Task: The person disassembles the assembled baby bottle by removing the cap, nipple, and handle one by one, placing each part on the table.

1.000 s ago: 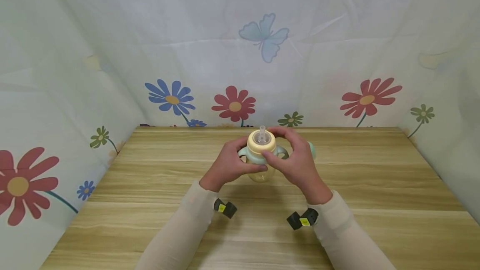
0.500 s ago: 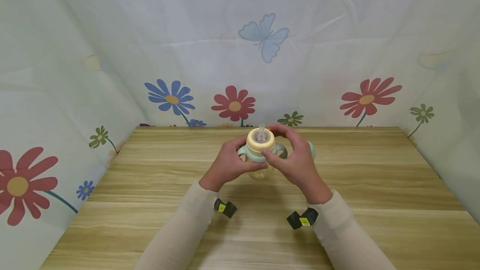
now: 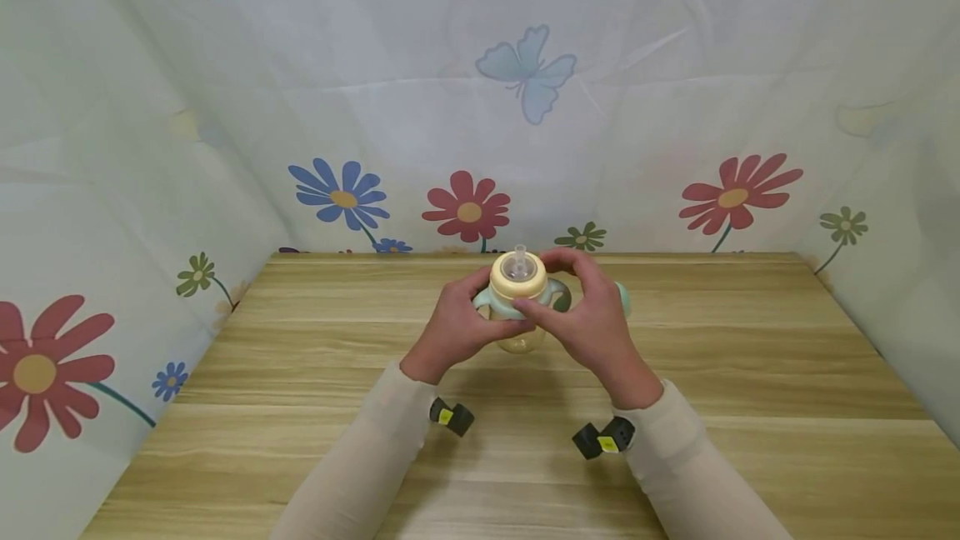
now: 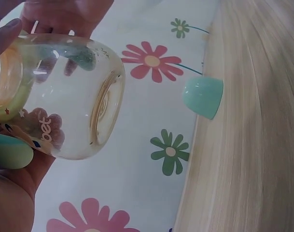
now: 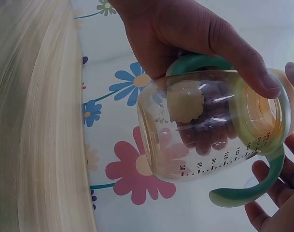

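A clear baby bottle with a yellow collar, a clear spout and two pale green handles is held upright above the table, between both hands. My left hand grips it from the left, thumb across the front. In the right wrist view, fingers of this hand show through the clear body, which bears measuring marks. My right hand holds the yellow collar, thumb in front and fingers behind. One green handle sticks out near that hand's fingers. The bottle appears to hold no liquid.
A mint green dome-shaped cap stands on the wooden table, partly hidden behind my right hand in the head view. Flower-printed white cloth encloses the table's back and sides. A small black camera sits on each wrist.
The bottle has risen slightly and shifted a little to the left, with both hands staying on it. My right thumb has moved leftward across the collar.
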A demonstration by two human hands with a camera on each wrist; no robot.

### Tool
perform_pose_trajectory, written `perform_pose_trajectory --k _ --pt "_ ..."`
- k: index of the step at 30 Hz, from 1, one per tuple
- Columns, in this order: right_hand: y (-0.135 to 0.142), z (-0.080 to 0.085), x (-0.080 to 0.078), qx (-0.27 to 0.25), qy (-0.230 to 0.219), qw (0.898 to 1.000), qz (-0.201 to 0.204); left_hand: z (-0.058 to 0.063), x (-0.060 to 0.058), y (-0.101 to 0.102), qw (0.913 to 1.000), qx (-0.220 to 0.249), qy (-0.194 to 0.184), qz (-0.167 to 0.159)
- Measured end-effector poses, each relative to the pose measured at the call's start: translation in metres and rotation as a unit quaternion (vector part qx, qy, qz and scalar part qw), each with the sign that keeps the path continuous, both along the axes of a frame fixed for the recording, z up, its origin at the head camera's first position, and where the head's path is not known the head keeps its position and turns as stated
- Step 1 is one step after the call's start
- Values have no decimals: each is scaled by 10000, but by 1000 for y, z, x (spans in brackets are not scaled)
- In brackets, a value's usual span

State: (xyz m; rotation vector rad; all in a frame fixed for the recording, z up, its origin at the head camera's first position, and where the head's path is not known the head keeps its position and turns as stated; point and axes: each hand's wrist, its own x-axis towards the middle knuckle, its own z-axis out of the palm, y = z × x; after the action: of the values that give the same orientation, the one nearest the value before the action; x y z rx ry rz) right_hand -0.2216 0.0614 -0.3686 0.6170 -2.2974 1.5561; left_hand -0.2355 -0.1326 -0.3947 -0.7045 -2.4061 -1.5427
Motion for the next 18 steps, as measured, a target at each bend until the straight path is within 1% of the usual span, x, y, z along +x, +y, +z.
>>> perform_pose_trajectory --k 7,12,18 --pt "0 0 0 0 -29 10000 -5 1 1 1 10000 -31 45 -5" --pt "1 -1 0 -27 8 10000 38 1 1 1 10000 -61 -23 -11" --pt "2 -1 -1 -44 83 9999 92 1 1 1 9999 -29 -110 -116"
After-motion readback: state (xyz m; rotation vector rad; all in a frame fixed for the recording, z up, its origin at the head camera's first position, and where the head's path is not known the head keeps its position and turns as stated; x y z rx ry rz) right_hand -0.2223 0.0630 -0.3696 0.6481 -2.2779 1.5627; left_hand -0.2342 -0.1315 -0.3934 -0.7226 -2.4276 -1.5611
